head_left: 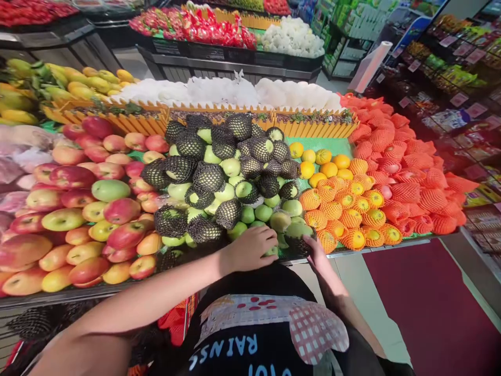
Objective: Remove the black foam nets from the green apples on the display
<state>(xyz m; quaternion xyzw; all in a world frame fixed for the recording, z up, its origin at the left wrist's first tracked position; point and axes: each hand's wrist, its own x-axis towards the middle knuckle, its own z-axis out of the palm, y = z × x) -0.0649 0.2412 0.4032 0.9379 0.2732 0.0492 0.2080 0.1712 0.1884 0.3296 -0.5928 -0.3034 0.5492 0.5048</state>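
Note:
I stand at a fruit stand (383,246). My left hand (252,248) is cupped over a green apple (271,250) at the front edge of the green apple pile (230,177); many of these apples wear black foam nets. My right hand (315,249) grips a green apple in a black net (299,237) at the pile's front right. Both hands are closed on fruit.
Red and yellow mangoes (78,219) lie to the left, oranges in orange nets (344,209) and red-netted fruit (407,172) to the right. A yellow picket divider (235,117) runs behind, with white nets beyond. A red floor mat (422,308) lies at right.

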